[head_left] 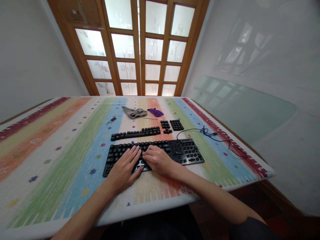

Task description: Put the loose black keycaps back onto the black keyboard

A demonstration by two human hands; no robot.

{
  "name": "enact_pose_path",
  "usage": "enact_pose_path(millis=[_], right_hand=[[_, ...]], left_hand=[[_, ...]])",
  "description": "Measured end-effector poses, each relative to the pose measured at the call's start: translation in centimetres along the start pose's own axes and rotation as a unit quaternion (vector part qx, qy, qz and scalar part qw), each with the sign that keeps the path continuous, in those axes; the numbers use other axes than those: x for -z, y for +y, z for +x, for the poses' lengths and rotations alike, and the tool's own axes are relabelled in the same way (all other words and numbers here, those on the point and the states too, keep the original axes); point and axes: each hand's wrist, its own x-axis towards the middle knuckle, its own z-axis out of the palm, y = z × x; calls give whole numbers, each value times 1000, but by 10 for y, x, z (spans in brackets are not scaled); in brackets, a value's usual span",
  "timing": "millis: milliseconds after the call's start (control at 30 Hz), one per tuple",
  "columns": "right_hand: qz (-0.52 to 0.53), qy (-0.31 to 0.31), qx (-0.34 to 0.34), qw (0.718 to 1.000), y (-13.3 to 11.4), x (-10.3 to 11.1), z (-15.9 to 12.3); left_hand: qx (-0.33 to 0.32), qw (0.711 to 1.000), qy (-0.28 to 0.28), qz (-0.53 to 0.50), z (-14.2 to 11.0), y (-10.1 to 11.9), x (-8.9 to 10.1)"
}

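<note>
A black keyboard (pixel 186 151) lies in front of me, with keycaps on its left part and bare key posts over its right part. My left hand (pixel 126 166) rests on the left half, fingers stretched out flat and thumb low near the front edge. Close beside it, my right hand (pixel 157 159) has its fingers bent and pressed together over the middle keys. Whatever those fingertips hold, if anything, is hidden. Behind the keyboard lie loose black keycaps: a long group (pixel 136 133), a small cluster (pixel 165 125) and a number-pad block (pixel 176 125).
A grey cloth (pixel 135 112) and a purple cloth (pixel 155 112) lie farther back. To their left is a small dark tool (pixel 111 120). The keyboard's cable (pixel 212 134) coils on the right. A striped tablecloth (pixel 82 150) covers the table, with a wall along its right.
</note>
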Motion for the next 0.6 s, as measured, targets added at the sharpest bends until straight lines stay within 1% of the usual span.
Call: enact_pose_path(millis=[133,300,600], right_hand=[[-24,-14,15,999,0,2,4],[-49,-9,25,998,-1,0,4],[-17,13,-11,1000,-2,1,-6]], left_hand=[[-9,1000,3,4,0,0,-1],[-20,1000,5,9,2,1,0],[-36,999,7,16,3,2,1]])
